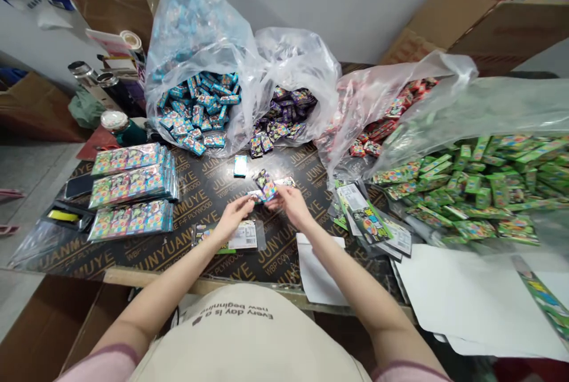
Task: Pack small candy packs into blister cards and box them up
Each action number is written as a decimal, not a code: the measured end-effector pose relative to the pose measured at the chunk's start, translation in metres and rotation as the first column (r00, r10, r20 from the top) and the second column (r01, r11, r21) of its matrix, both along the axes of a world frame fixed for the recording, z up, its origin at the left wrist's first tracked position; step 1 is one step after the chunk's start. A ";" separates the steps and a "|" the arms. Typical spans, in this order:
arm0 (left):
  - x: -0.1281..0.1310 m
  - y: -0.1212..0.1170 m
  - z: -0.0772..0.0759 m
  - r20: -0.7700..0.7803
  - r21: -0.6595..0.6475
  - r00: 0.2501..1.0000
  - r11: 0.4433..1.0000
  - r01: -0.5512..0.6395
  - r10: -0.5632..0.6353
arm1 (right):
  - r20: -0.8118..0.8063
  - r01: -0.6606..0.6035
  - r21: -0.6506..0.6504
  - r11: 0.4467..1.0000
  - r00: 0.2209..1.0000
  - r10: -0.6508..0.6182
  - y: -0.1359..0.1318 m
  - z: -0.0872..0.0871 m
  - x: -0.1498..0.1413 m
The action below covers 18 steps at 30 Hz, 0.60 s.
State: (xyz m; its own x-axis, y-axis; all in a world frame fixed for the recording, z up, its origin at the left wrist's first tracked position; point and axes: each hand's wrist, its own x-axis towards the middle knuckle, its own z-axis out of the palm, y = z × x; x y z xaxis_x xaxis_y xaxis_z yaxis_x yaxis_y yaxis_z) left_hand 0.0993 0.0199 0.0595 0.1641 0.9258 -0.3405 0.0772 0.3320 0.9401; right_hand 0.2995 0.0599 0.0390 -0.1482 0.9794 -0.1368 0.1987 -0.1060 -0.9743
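Note:
My right hand (291,203) is closed on a small purple box (265,183) with colourful print, tilted above the table. My left hand (237,215) is closed, its fingertips at a small box (255,195) that is partly hidden. Behind the purple box, a small red-and-white box (285,182) lies by my right fingers. A lone light blue box (240,166) lies farther back. Under my left wrist is a flat clear pack with a printed card (243,236). Open plastic bags behind hold blue boxes (198,111) and purple boxes (288,111).
Stacked clear packs of boxes (131,186) stand at the left, beside a tape dispenser (66,216) and bottles (122,127). Red boxes (391,115) and green boxes (484,180) fill bags at the right. Printed cards (367,216) and white sheets (444,293) lie nearer me.

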 end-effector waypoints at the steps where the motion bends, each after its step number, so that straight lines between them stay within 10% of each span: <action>1: 0.005 0.004 0.002 0.096 -0.086 0.994 0.996 -0.036 0.045 | -0.061 -0.033 -0.049 0.998 0.998 0.030 -0.020 0.003 -0.006; 7: 0.020 -0.003 0.014 0.243 -0.202 0.970 0.978 0.056 -0.005 | 0.300 -0.184 0.343 0.921 0.951 0.078 -0.076 0.034 0.000; 12: 0.005 -0.017 0.014 -0.032 0.034 0.950 0.949 0.312 -0.311 | 0.444 -0.290 0.413 0.863 0.892 0.088 -0.080 0.040 0.011; 15: -0.017 -0.024 0.009 -0.520 0.271 0.777 0.794 0.544 -0.355 | 0.508 -0.203 0.421 0.884 0.860 -0.044 -0.085 0.031 0.015; 18: -0.036 -0.032 -0.001 -0.824 0.203 0.478 0.629 0.751 -0.304 | 0.586 -0.169 0.437 0.883 0.799 -0.136 -0.092 0.017 0.017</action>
State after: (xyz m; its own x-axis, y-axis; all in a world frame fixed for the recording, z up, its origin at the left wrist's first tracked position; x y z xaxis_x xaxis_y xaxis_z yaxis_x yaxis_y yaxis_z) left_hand 0.0629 -0.0121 0.0588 0.6178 0.7759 -0.1276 0.7153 -0.4872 0.5010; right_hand 0.3168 -0.0326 0.0558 -0.2055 0.9467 0.2479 0.7388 0.3162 -0.5952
